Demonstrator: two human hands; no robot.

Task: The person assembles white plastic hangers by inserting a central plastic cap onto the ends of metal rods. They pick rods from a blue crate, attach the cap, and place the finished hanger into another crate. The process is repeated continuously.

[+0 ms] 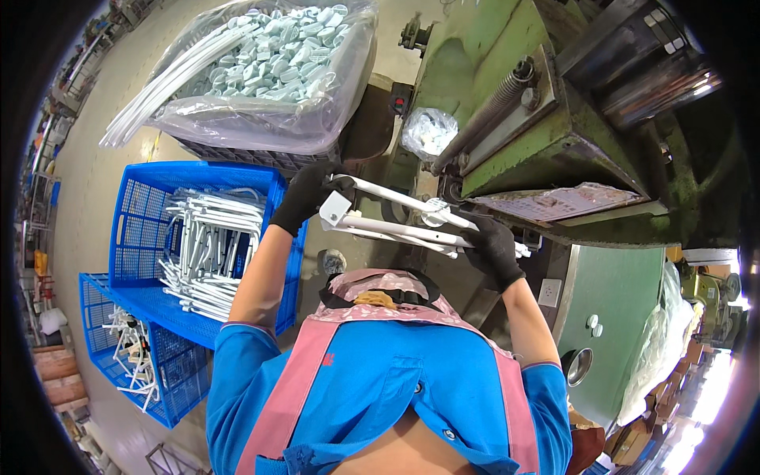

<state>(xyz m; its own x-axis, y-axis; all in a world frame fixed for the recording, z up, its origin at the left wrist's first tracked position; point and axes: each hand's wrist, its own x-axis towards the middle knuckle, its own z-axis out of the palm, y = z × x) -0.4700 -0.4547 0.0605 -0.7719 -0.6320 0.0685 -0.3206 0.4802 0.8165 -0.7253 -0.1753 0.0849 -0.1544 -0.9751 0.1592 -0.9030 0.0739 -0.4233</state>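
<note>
Between my two hands stretches a bundle of white metal tubes [412, 230], held roughly level in front of my chest. A white flat bracket [336, 207] with a hole sits at its left end. My left hand [307, 195], in a black glove, is closed round the left end of the upper tube. At the other end my right hand [492, 250], also black-gloved, wraps round the tubes, and their tips stick out past it. A white fitting [435, 210] shows on the upper tube near the right hand. Some fingers of both hands are hidden.
A green press machine [507, 103] stands close ahead and right. On the left, a blue crate [119, 237] holds bent white tubes, with another blue crate [178, 380] below it. A plastic-lined bin [245, 123] of pale small parts lies beyond. A green table [609, 309] is at right.
</note>
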